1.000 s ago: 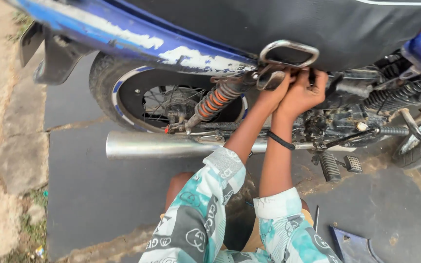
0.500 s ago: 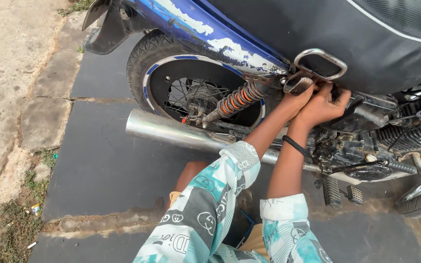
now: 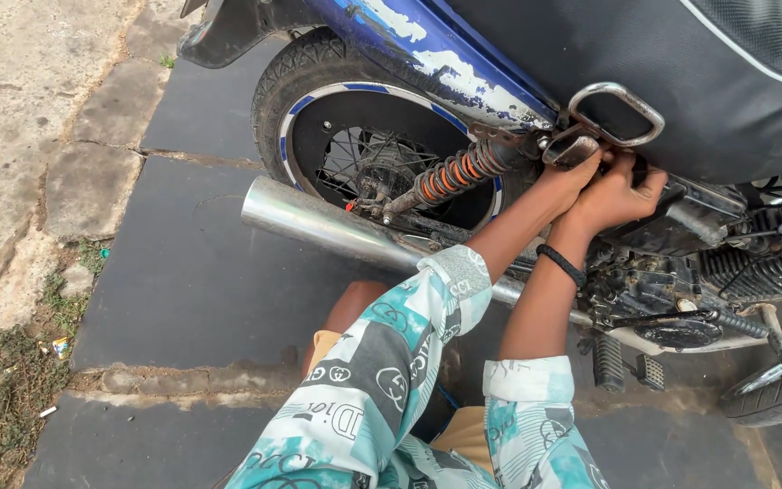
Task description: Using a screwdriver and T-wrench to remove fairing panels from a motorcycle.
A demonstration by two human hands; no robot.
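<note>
The ground is outdoor paving of dark grey stone slabs with rough mortar joints; to the left runs a paler, worn concrete strip, and at its near edge a patch of sparse grass and dirt holds a few scraps of litter; there are no walls in view, and no boxes, trays or other containers show anywhere.

Across the far and right part of the scene stands a blue motorcycle with chipped, peeling paint and a black padded seat; its spoked rear wheel with a black tyre sits at the far left of the machine; an orange coil-spring shock absorber slants from the wheel hub up toward the seat; a long polished chrome exhaust pipe runs near and low, from left to right under the arms; a bent grey metal grab loop hangs just under the seat edge; the dark, greasy engine block and a ribbed black footpeg lie to the right.

Both arms reach from patterned teal, grey and white sleeves; the left hand is curled with its fingertips pressed up against the frame just below the grab loop; the right hand, a black band at its wrist, is curled tight beside it, touching it, fingers tucked into the gap under the seat; what the fingers pinch there is hidden.
</note>
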